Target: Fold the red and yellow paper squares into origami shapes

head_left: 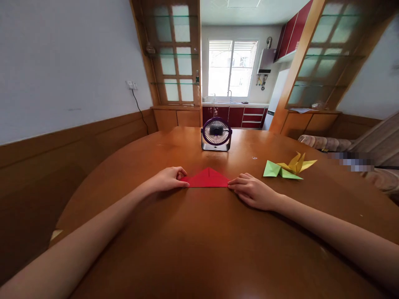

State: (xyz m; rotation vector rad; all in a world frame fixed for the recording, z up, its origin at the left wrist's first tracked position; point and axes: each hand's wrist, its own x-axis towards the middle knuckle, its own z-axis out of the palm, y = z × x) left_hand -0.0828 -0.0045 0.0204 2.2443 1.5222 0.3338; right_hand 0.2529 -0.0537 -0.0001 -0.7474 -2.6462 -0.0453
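A red sheet of origami paper [208,179], folded into a triangle, lies flat on the wooden table with its peak pointing away from me. A short crease line runs down from the peak. My left hand [171,178] grips the left corner, thumb along the near edge and fingers curled over the paper. At the opposite corner, the fingertips of my right hand [253,192] are pressed together on the paper's tip. The fingers hide both corners in part.
Beyond the paper stands a small purple fan [216,132]. To the right lie a yellow folded paper crane [296,164] and a green folded paper piece [274,169], touching or overlapping. The rounded brown table [199,245] extends around them. A cushioned seat [324,143] is at the right.
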